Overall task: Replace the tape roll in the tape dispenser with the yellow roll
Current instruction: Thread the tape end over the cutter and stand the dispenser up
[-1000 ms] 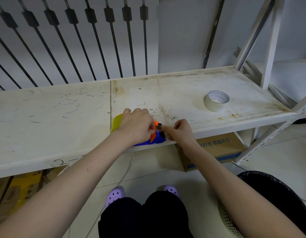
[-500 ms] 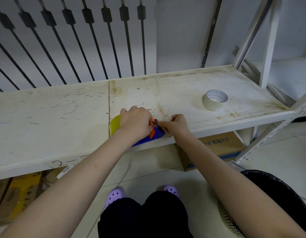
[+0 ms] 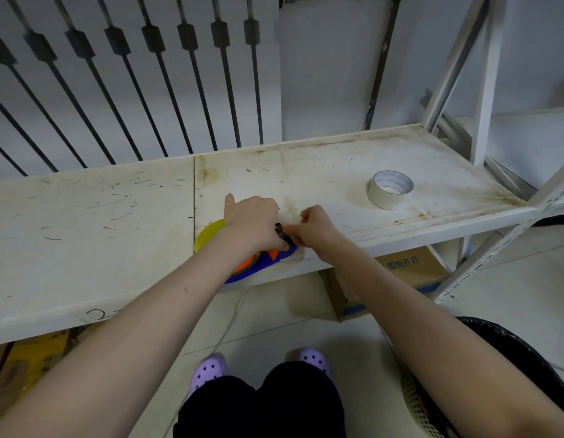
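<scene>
Shelf-edge, my left hand (image 3: 252, 226) clamps the yellow roll (image 3: 208, 237) in the tape dispenser (image 3: 268, 260), right hand (image 3: 312, 229) pinching its front; threading tape seems next.

Shelf board (image 3: 84, 222) matt, scuffed, stained; tape dispenser (image 3: 274, 257) glossy plastic; box (image 3: 410, 270) cardboard.

Tape dispenser (image 3: 276, 259) — mostly hand-hidden
</scene>
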